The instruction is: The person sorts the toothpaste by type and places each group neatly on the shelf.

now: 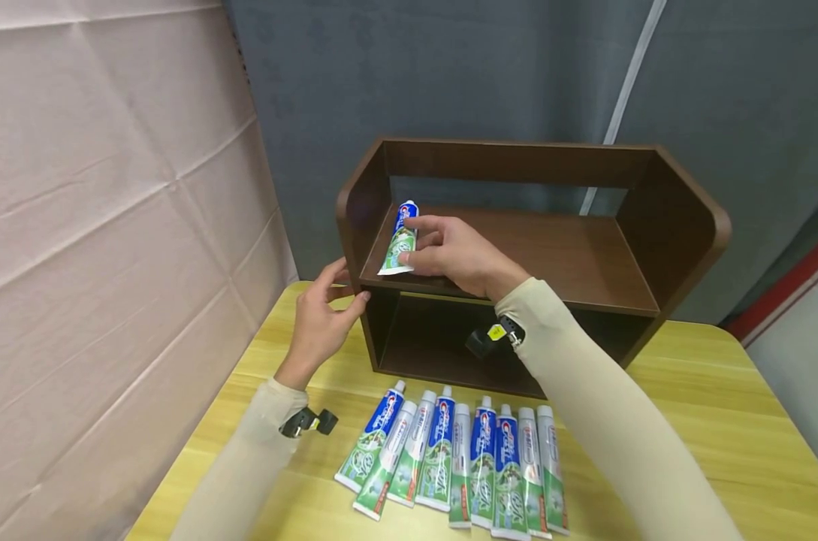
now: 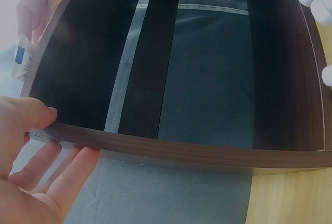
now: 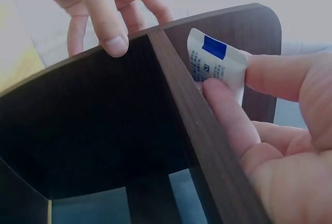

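Smooth wood-grain shelf (image 1: 557, 244), glossy plastic tube (image 1: 401, 239)

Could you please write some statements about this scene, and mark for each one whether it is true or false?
1. The right grip holds a toothpaste tube. True.
2. The left grip holds a second tube. False: it clasps the left side panel of the rack.
3. Nine tubes lie on the table in front of the rack. True.
4. These nine look all alike. False: four have blue upper parts, five white.
5. The held tube is at the upper shelf's right end. False: left end.
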Demonstrator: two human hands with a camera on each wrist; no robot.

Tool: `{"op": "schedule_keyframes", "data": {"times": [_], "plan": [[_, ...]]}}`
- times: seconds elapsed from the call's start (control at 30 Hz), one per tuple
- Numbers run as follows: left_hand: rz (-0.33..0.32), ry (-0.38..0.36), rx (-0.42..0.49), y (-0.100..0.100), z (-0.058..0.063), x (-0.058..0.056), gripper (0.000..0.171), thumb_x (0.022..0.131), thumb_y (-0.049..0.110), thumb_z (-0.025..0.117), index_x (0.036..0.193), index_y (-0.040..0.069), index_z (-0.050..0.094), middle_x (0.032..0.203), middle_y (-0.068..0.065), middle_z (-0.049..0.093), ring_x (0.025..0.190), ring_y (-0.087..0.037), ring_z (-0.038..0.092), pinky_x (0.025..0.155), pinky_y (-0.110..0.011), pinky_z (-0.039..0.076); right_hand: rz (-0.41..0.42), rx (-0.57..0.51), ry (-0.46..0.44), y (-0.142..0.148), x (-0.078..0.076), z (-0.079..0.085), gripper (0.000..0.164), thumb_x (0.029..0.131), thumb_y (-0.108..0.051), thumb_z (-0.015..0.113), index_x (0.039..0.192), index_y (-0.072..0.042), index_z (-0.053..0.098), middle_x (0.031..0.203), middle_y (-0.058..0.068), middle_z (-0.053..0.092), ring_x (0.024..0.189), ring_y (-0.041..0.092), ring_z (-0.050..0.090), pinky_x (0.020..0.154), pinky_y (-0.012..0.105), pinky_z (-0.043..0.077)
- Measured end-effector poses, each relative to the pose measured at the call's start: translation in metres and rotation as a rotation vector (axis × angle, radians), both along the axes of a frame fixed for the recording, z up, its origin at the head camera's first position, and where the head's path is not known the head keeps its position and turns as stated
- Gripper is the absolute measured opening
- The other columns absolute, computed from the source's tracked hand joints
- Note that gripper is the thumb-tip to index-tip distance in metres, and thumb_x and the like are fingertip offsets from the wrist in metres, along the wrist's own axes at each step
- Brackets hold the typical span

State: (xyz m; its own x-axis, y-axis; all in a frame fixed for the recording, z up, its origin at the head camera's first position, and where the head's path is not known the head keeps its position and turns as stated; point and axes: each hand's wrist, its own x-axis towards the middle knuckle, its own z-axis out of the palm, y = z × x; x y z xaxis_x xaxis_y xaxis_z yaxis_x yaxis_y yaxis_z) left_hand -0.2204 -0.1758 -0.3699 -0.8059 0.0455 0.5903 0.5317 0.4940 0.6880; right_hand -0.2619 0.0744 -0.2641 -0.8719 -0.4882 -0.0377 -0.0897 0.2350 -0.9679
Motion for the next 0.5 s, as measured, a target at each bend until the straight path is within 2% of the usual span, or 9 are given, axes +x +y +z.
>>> {"op": "schedule_keyframes", "data": {"times": [0.17, 0.23, 0.4, 0.5], "plan": [[-0.007, -0.016, 0.007, 0.0003, 0.0003, 0.0010, 0.058, 0.094, 0.010, 0.080, 0.147, 0.021, 0.061, 0.124, -0.012, 0.074, 0.103, -0.031, 0.078, 0.086, -0.047, 0.067, 0.011, 0.013, 0.009, -0.0025, 0.0013, -0.0001, 0.074, 0.095, -0.013, 0.078, 0.161, -0.013, 0.044, 0.129, 0.016, 0.063, 0.106, 0.028, 0.070, 0.098, 0.040, 0.063], [-0.006, -0.024, 0.012, 0.0002, 0.0000, 0.0009, 0.058, 0.093, 0.010, 0.080, 0.147, 0.022, 0.061, 0.123, -0.012, 0.074, 0.102, -0.032, 0.078, 0.086, -0.047, 0.067, 0.007, 0.023, 0.013, -0.0041, 0.0014, 0.0010, 0.075, 0.095, -0.011, 0.079, 0.161, -0.013, 0.044, 0.121, 0.016, 0.063, 0.101, 0.027, 0.070, 0.094, 0.039, 0.065], [0.003, -0.027, 0.011, -0.0005, -0.0010, -0.0006, 0.057, 0.094, 0.011, 0.080, 0.147, 0.022, 0.061, 0.122, -0.012, 0.073, 0.102, -0.032, 0.078, 0.086, -0.047, 0.067, -0.008, 0.139, 0.081, -0.0069, -0.0013, 0.0047, 0.076, 0.095, -0.017, 0.080, 0.162, -0.016, 0.044, 0.094, 0.012, 0.060, 0.081, 0.024, 0.066, 0.081, 0.031, 0.065], [0.001, -0.025, 0.014, -0.0008, -0.0007, -0.0015, 0.057, 0.094, 0.011, 0.080, 0.147, 0.022, 0.061, 0.122, -0.013, 0.073, 0.103, -0.032, 0.078, 0.087, -0.050, 0.066, -0.007, 0.197, 0.127, -0.0077, -0.0041, 0.0061, 0.075, 0.095, -0.020, 0.080, 0.162, -0.016, 0.045, 0.087, 0.009, 0.061, 0.075, 0.023, 0.062, 0.072, 0.029, 0.060]]}}
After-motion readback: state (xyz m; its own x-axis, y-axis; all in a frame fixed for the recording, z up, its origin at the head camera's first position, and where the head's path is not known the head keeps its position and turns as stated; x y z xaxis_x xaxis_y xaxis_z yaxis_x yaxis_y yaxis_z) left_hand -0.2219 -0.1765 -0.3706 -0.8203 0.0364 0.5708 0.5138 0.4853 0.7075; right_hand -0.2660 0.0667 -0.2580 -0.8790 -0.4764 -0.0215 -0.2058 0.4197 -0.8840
